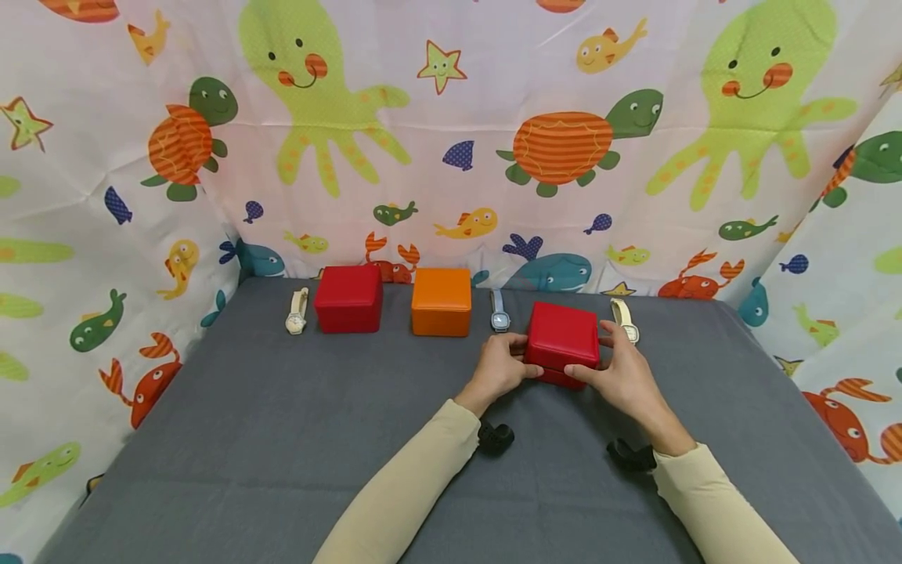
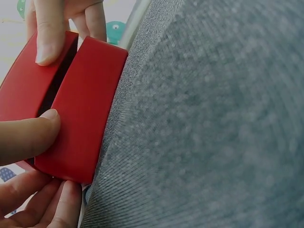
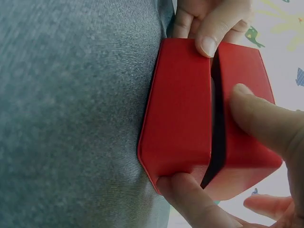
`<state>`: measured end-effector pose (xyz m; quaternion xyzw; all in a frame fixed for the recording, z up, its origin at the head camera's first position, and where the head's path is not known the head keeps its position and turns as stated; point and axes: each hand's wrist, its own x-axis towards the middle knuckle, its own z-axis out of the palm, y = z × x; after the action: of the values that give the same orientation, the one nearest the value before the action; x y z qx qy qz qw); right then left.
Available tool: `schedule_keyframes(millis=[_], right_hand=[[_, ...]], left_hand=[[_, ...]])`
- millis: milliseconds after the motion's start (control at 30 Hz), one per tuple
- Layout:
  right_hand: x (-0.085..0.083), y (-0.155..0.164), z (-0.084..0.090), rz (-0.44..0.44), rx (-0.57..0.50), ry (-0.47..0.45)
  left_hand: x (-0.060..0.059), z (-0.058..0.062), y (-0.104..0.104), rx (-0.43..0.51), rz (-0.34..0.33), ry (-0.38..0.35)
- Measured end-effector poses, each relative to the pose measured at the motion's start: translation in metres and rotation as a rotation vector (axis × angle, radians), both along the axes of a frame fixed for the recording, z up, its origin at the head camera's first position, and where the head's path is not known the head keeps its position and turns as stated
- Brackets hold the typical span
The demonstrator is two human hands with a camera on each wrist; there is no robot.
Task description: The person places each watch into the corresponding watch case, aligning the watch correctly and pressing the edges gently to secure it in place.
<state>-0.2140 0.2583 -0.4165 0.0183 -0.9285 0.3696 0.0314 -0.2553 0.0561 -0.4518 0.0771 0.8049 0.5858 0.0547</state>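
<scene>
A red box (image 1: pixel 562 335) stands on the grey cloth, right of the middle, turned at a slight angle. Its lid (image 3: pixel 247 95) is raised a little from the base (image 3: pixel 183 109), leaving a narrow dark gap at the front. My left hand (image 1: pixel 499 366) grips the left side, its thumb on the front of the base by the gap. From the right, my right hand (image 1: pixel 625 380) holds the same box, thumb on the lid's front and a finger against the base's side. What lies inside is hidden.
Along the back stand another red box (image 1: pixel 348 300) and an orange box (image 1: pixel 441 303). A white-strapped watch (image 1: pixel 297 312) lies at far left, a blue-grey watch (image 1: pixel 499 311) left of the held box, and a cream-strapped watch (image 1: pixel 625 319) behind my right hand. A patterned curtain (image 1: pixel 451 133) encloses the table.
</scene>
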Motion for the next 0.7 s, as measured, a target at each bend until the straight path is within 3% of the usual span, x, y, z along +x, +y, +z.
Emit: schedule_keyframes(millis=[367, 700], right_hand=[[0.0024, -0.0006, -0.0009, -0.03, -0.04, -0.019], [0.0039, -0.0052, -0.002, -0.006, 0.048, 0.076]], left_hand=[[0.0009, -0.001, -0.0004, -0.016, -0.009, 0.027], [0.0013, -0.0014, 0.0018, -0.007, 0.021, 0.02]])
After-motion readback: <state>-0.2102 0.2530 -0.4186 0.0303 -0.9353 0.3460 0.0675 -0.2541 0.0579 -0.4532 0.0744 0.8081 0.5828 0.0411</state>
